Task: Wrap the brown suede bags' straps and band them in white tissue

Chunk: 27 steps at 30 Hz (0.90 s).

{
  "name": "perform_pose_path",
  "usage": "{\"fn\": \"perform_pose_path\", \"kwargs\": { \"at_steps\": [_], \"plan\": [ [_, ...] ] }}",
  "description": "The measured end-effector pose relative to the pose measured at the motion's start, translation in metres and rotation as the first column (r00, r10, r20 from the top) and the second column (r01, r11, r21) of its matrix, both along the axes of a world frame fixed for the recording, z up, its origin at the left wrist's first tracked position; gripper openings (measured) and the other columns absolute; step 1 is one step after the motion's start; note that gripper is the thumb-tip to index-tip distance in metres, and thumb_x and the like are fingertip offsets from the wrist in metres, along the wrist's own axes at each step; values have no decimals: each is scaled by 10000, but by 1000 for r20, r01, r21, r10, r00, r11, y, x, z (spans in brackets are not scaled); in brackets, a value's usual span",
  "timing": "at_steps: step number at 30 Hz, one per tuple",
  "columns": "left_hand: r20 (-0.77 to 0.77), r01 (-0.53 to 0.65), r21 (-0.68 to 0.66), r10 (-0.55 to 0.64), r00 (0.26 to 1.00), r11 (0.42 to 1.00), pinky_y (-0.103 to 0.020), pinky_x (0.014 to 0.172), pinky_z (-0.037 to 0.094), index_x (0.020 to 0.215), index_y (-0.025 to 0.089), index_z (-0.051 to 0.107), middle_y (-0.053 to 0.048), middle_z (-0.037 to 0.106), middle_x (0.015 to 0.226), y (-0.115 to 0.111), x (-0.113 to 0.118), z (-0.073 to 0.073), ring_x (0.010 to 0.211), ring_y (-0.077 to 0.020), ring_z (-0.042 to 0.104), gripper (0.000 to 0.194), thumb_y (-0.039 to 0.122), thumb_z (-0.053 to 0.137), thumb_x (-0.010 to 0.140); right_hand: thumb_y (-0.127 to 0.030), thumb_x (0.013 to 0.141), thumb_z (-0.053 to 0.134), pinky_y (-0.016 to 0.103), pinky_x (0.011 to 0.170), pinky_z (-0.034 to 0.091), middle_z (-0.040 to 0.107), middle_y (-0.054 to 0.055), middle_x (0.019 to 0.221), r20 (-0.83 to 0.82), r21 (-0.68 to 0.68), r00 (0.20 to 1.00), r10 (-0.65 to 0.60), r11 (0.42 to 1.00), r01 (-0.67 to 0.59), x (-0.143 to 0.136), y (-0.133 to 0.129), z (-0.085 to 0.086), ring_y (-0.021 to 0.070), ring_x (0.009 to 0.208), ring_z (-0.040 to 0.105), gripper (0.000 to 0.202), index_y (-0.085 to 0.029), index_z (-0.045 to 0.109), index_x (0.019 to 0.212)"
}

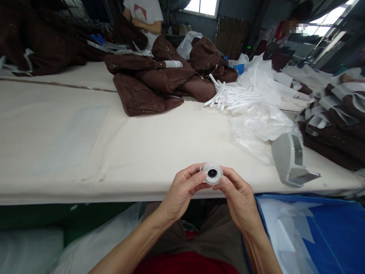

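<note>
- Dark brown goods [54, 45] lie heaped at the far left, presumably set back to leave bare space on the pale table [159, 152].
- Brown bags [159, 82] with small buckles pile up across the table, beyond the hands, probably grouped so they take less room.
- The left hand [182, 188] pinches the small roll [212, 174] from its left side, likely to steady it.
- The small roll is held up at the table's near edge, face towards the camera, perhaps so its rim can be seen closely. It looks like clear tape: a translucent, whitish ring around 1 black centre.
- The right hand [238, 194] clamps the other side, thumb low on the rim; the 2 hands are close together, a grip suiting so slight a thing.
- White tubes [242, 97] lie bunched behind clear plastic [253, 129], seemingly kept together.
- A grey dispenser [286, 160] stands near the right hand, apparently for easy reach.
- Below the edge, a blue bin [339, 236] holds white sheets, perhaps keeping them off the table.
</note>
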<state>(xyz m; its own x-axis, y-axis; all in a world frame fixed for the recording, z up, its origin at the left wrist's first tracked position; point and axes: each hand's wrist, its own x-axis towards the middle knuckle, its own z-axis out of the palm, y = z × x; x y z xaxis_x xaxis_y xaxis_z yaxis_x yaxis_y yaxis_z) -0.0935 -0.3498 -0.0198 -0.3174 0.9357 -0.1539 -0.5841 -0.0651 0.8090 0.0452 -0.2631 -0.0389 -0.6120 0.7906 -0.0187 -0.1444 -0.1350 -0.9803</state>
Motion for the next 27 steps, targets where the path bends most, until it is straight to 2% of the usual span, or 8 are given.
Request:
{"fn": "perform_pose_path", "kwargs": {
  "at_steps": [3, 6, 10, 15, 22, 27],
  "plan": [
    [-1, 11, 5, -11, 1000, 1000, -314, 845, 545, 1031, 163, 740, -73, 698, 1001, 0, 1, -1, 878, -173, 619, 240, 348, 652, 906, -348, 870, 721, 300, 781, 540, 709, 30, 1110, -22, -87, 999, -31, 996, 29, -1, -5, 1, 141, 798, 618, 274, -255, 720, 1128],
    [-3, -16, 7, 16, 1000, 1000, -317, 839, 547, 1056, 162, 731, -80, 702, 1000, 0, 3, -3, 886, -176, 616, 253, 354, 636, 923, -340, 859, 737, 306, 807, 545, 730, 20, 1080, -12, -119, 1000, -27, 993, 26, -2, -9, 2, 150, 824, 637, 286, -260, 729, 1132],
    [3, -50, -6, 50, 999, 999, -315, 821, 551, 1054, 151, 729, -75, 706, 933, -2, 7, -6, 825, -159, 610, 252, 348, 655, 914, -339, 875, 714, 333, 833, 545, 741, 36, 1061, -18, -123, 1000, 11, 992, -13, -2, -10, -2, 182, 872, 659, 274, -235, 737, 1128],
    [15, -115, -27, 115, 993, 993, -319, 800, 553, 1017, 141, 723, -69, 691, 892, -4, 14, -10, 808, -166, 609, 247, 351, 667, 900, -352, 863, 715, 390, 914, 522, 741, 55, 1079, -4, -74, 998, -69, 995, 68, -3, -16, -12, 235, 984, 667, 283, -226, 745, 1115],
    [-25, -191, -82, 190, 982, 978, -273, 722, 524, 946, 136, 684, -37, 641, 803, -3, 22, -18, 723, -141, 562, 278, 399, 695, 859, -397, 844, 709, 378, 835, 534, 734, 71, 1032, 15, -70, 991, -133, 989, 133, -5, -27, -24, 237, 934, 651, 322, -197, 728, 1096],
    [-181, -218, -97, 198, 963, 971, -284, 718, 507, 1016, 139, 679, -30, 642, 798, -4, 22, -26, 705, -144, 558, 341, 455, 638, 895, -462, 905, 625, 326, 756, 513, 696, 48, 924, 18, -82, 996, -91, 992, 92, -10, -27, -26, 197, 841, 621, 317, -191, 679, 1060]
  ]
}}
